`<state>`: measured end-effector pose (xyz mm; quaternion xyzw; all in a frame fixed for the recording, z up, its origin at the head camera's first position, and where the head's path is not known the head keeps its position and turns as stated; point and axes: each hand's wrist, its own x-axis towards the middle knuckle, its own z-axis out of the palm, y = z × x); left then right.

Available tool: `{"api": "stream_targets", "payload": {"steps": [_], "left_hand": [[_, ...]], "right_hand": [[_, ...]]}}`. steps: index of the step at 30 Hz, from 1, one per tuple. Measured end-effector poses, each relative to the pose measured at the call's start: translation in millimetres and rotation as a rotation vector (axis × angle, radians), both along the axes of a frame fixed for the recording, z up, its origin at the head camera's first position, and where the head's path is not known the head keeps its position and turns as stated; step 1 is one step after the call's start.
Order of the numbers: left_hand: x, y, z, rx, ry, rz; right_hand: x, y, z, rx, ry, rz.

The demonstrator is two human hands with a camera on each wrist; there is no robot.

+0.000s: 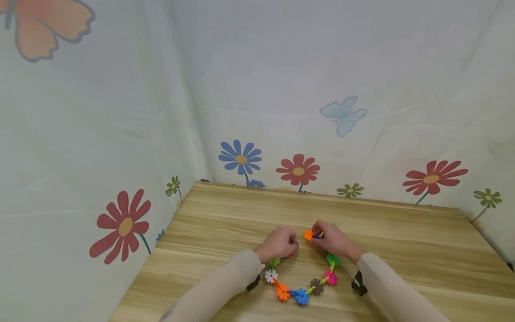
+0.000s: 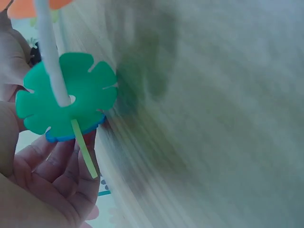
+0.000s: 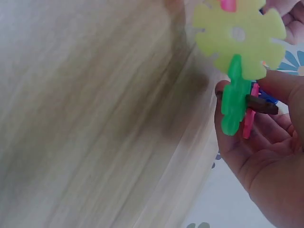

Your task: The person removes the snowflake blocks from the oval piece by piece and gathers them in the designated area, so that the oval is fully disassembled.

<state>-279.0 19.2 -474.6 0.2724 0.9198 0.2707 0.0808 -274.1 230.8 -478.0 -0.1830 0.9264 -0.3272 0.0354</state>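
Observation:
A chain of notched flower-shaped plastic discs hangs in a loop between the hands, with an orange disc [image 1: 283, 293], a blue disc [image 1: 302, 297] and a brown disc [image 1: 317, 286] lowest in the head view. My left hand [image 1: 279, 243] pinches one end, where a bit of blue shows at the fingertips. Close to it in the left wrist view is a green disc [image 2: 90, 85]. My right hand [image 1: 333, 237] grips the other end by a blue disc, and an orange disc [image 1: 308, 235] sticks out toward the left hand. A yellow disc [image 3: 237, 35] fills the right wrist view's top.
The wood-grain table [image 1: 225, 214] lies under both hands. A pale curtain [image 1: 257, 67] printed with flowers and butterflies stands behind it and at its left. Black wrist mounts, one of them a dark block [image 1: 359, 284], show beside the sleeves.

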Motion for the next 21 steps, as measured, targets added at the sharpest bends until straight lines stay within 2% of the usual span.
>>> {"api": "stream_targets", "payload": {"steps": [6,15,18,21], "left_hand": [[-0.8,0.2,-5.5,0.034,-0.016,0.008],[-2.3,-2.2,-6.0,0.071,-0.045,0.016],[-5.3,-2.2,-7.0,0.166,-0.08,0.025],[-10.0,-2.4,-9.7,0.305,-0.16,0.041]], "right_hand": [[-0.6,3.1,2.7,-0.019,0.031,0.014],[-2.2,3.3,4.2,-0.039,0.062,0.085],[-1.9,1.8,4.6,-0.042,0.073,0.114],[-1.6,-0.1,4.7,-0.051,0.078,0.142]]}}
